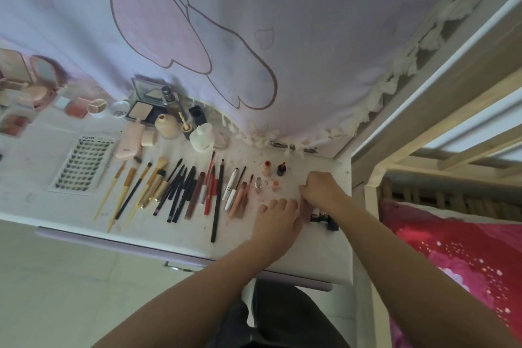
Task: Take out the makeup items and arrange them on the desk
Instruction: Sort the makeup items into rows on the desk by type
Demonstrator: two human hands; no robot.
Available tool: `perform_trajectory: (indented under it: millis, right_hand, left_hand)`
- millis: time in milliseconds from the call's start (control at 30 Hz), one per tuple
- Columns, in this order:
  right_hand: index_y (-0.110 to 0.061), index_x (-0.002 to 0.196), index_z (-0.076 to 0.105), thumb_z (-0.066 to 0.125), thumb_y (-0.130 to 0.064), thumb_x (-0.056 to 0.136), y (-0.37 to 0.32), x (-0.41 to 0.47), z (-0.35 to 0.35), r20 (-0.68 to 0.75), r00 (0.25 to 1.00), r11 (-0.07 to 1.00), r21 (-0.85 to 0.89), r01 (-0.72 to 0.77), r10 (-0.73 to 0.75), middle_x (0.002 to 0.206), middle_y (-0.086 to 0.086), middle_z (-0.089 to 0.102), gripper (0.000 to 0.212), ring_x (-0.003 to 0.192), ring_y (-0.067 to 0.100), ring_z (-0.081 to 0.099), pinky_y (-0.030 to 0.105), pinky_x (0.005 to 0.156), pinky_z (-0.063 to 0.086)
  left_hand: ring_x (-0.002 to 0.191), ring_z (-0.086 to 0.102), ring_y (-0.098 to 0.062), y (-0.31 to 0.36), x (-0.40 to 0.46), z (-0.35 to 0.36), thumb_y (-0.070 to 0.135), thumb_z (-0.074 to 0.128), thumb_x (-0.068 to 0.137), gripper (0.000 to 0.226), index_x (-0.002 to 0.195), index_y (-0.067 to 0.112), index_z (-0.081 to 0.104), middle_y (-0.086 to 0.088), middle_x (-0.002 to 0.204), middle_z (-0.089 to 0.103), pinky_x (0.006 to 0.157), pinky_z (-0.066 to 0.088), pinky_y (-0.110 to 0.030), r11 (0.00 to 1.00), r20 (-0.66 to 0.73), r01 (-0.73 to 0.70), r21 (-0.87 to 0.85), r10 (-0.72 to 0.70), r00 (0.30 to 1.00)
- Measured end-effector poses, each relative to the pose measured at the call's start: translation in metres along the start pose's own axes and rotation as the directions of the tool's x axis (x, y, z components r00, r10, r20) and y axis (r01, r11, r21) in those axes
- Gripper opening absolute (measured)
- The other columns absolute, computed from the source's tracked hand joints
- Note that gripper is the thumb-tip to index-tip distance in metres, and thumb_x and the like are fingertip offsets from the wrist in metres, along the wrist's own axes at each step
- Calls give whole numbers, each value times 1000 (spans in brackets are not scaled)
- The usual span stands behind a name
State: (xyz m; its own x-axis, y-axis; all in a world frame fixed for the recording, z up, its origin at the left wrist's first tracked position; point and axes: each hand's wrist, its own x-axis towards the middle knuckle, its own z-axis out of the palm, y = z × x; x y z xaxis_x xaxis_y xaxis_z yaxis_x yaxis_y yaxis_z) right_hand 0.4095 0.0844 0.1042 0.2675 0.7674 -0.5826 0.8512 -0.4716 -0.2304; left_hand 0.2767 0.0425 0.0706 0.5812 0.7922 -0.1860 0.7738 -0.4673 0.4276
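White table (42, 206), nearly full: brushes, pencils and tubes lie in a row, and both hands work at its right end.

Left hand (278, 219) rests flat with fingers straight beside dark lipstick tubes (324, 219); right hand (320, 188) is curled, but whether it pinches anything cannot be told. Just beyond stand small nail polish bottles (274, 168); a careless sweep of either wrist could topple them or roll the lipsticks off the table's near edge.

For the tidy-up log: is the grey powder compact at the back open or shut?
Open: the grey powder compact has its lid raised, pale powder pan showing.
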Motion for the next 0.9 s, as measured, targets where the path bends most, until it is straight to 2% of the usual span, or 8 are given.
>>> perform_trajectory:
  millis: [167,333,467,533,667,733,800,900]
  right_hand:
    - [-1,102,59,48,-18,95,-12,2,8,-18,1000,1000,-20,-2,2,102,14,62,21,94,28,59,26,70,38]
    - [-7,90,55,50,-25,94,-14,5,12,1,1000,1000,17,-5,5,91,10,56,19,78,23,50,28,68,38]
    - [-4,101,61,50,-30,94,-19,-2,22,9,1000,999,-34,3,-3,100,13,63,29,93,29,61,28,68,40]
    - [-4,103,61,49,-32,94,-23,-7,26,27,1000,1000,-4,6,-6,103,13,63,32,93,29,60,29,69,40]
    - [-6,84,60,45,-41,94,-25,-27,13,77,997,972,235,-27,9,71,6,57,39,61,19,52,25,54,39]
    - [-7,86,63,42,-42,94,-23,-41,3,121,993,925,378,-38,-8,64,3,53,42,51,15,44,24,50,35]
    - [-10,83,62,41,-42,96,-22,-56,-4,120,990,867,499,2,-72,62,1,49,40,49,13,38,24,48,31]
    - [-11,76,55,37,-36,99,-30,-73,-11,-10,990,810,574,119,-139,60,0,46,38,47,11,36,23,47,30]
  left_hand:
    - [106,53,-26,11,22,7,45,37,95,40,112,12,50,-6,113,59,88,36,-37,975,74,219,38,-221,972]
    - [109,52,-24,12,25,-1,45,45,91,43,119,13,49,-5,118,58,91,35,-35,957,78,289,-8,-288,955]
    - [111,51,-23,5,18,-4,43,44,89,43,123,17,48,-4,120,57,93,35,-35,957,128,290,17,-290,948]
    - [104,54,-22,-2,11,-7,38,46,88,34,114,17,53,-3,113,60,88,37,-33,959,108,283,1,-281,954]
    - [76,55,-16,-16,-9,-21,32,48,91,19,98,16,54,2,87,59,72,43,-28,959,90,216,-186,-203,975]
    - [73,56,-15,-24,-19,-32,34,45,95,18,96,18,52,6,80,55,76,49,-33,953,65,145,-265,-133,989]
    - [77,56,-15,-26,-25,-46,37,40,98,24,101,19,54,7,83,55,87,45,-37,955,49,64,-290,-52,997]
    - [87,57,-17,-23,-29,-74,33,37,100,28,112,16,55,6,90,56,90,41,-36,933,26,-15,-359,26,999]
